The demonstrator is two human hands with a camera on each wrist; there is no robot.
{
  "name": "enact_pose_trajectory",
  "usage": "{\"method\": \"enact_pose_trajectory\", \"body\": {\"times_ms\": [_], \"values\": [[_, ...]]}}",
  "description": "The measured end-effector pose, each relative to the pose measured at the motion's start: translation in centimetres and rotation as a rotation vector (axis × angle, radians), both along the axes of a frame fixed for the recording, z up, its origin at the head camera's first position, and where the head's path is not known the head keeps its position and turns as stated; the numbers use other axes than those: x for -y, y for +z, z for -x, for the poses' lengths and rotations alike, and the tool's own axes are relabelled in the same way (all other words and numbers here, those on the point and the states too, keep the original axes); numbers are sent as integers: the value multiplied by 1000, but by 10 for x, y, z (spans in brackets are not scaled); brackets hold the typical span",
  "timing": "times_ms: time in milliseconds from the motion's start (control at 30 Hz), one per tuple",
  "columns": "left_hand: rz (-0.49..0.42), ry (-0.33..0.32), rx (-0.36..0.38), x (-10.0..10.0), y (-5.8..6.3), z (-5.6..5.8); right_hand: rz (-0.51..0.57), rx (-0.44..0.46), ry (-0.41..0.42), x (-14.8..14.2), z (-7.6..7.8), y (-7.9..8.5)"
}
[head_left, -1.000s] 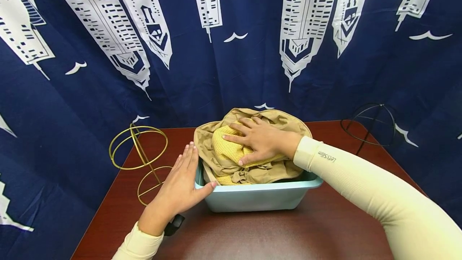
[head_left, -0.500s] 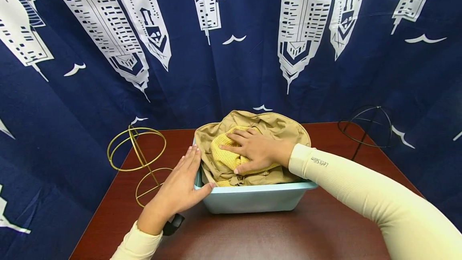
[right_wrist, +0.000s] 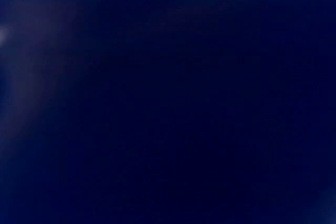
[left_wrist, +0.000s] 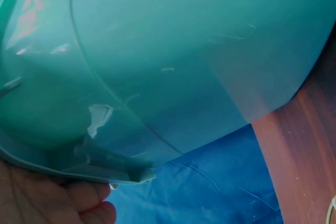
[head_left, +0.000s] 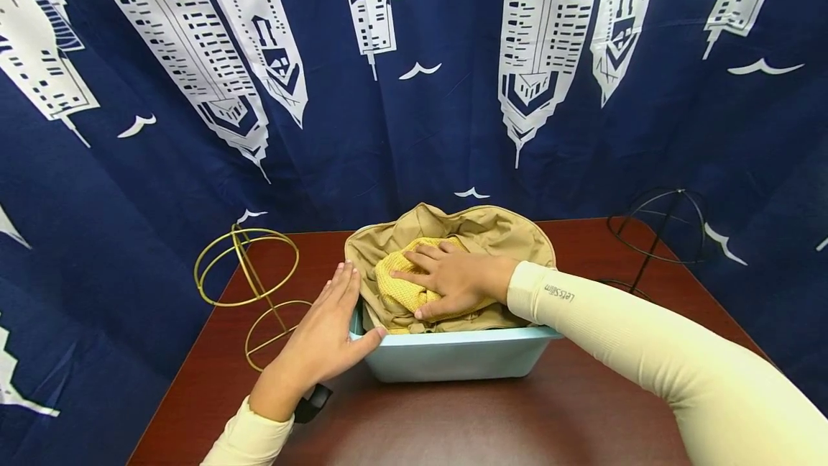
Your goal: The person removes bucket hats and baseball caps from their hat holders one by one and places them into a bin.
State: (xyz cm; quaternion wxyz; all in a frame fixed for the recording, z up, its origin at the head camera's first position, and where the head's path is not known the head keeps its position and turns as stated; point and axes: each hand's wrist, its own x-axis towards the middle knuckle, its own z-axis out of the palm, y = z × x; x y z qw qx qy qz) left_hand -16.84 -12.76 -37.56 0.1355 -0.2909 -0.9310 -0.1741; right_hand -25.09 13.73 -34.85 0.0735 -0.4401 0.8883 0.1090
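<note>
A light blue plastic bin (head_left: 453, 363) stands on the table, stuffed with a tan cloth item (head_left: 507, 229) and a yellow knitted item (head_left: 397, 286) on top of it. My right hand (head_left: 453, 280) presses down on the yellow knit with fingers spread. Along the bin's left rim rests my left hand (head_left: 323, 329), its fingers straight and its thumb by the near corner. The left wrist view shows the bin's outer side (left_wrist: 168, 51) with part of the hand (left_wrist: 47, 198) under the rim. The right wrist view is too dark to make out the work.
A gold wire stand (head_left: 255, 279) is left of the bin. At the back right is a black wire stand (head_left: 656, 243). Behind the dark red-brown table (head_left: 479, 430) hangs a blue curtain (head_left: 427, 142) with white building prints.
My right hand has moved slightly down and left, with the yellow knit and tan cloth sinking lower into the bin. The left hand stays at the rim.
</note>
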Motion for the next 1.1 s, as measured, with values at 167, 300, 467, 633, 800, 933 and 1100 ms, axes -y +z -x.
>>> {"method": "enact_pose_trajectory", "body": {"times_ms": [167, 300, 467, 633, 800, 933, 1100], "values": [[56, 1, 5, 0, 3, 0, -17, -64, 2, 0, -3, 1], [67, 1, 1, 2, 4, -2, -37, -149, -4, 3, -10, 16], [52, -2, -14, 2, 3, -2, 27, -209, 33, -1, -22, 53], [63, -6, -14, 2, 2, 3, 124, -187, -16, -14, -13, 89], [65, -4, -20, 2, 3, 5, 194, -131, -119, -24, 21, 93], [66, -11, -20, 1, 3, 5, 212, -51, -212, -28, 42, 82], [75, -3, -12, 1, 3, 3, 264, 56, -253, -30, 54, 67]]}}
